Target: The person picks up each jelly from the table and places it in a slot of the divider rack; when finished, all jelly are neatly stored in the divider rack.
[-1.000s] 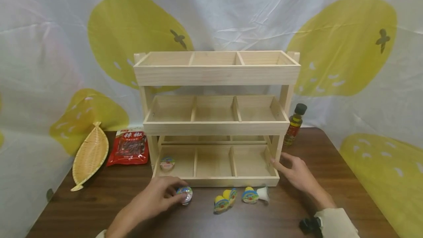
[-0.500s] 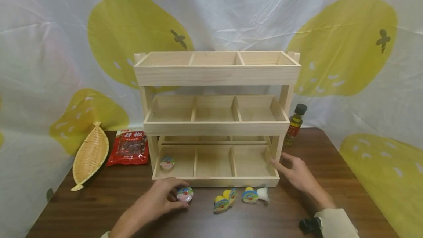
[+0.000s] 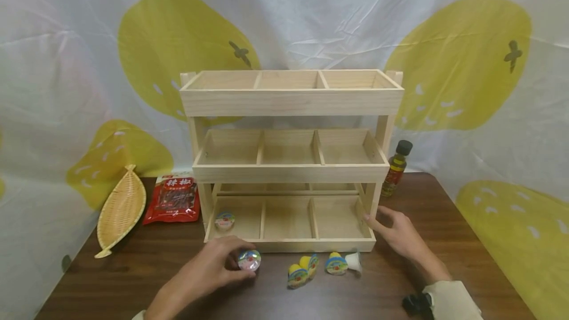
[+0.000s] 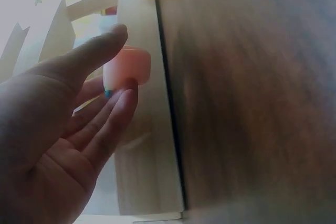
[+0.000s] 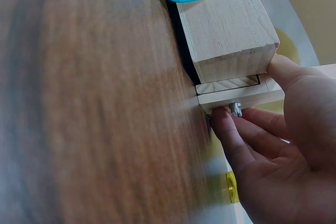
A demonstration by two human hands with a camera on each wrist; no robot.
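Observation:
My left hand [image 3: 222,263] pinches a pink jelly cup [image 4: 131,65] between thumb and fingers, in front of the rack's lower left corner. Its printed foil lid [image 3: 249,260] shines toward the head camera. A second pink jelly cup [image 3: 224,220] lies in the bottom tier's left compartment. My right hand [image 3: 397,231] grips the lower right end of the three-tier wooden rack [image 3: 291,102]; in the right wrist view the thumb is at the tray's corner and the fingertips curl by a metal bolt [image 5: 235,109]. Several more jelly cups, yellow [image 3: 298,275] and white [image 3: 353,261], lie along the rack's front.
A fish-shaped woven basket [image 3: 122,211] and a red packet of dried chillies [image 3: 174,197] are left of the rack. Behind its right post stands a dark-capped bottle [image 3: 394,169]. A white curtain [image 3: 311,14] with yellow fruit prints hangs behind the table [image 3: 355,300].
My left hand has tilted its jelly cup and shifted it slightly right, its thumb sliding from the lid to below the rim. The right hand stays on the rack.

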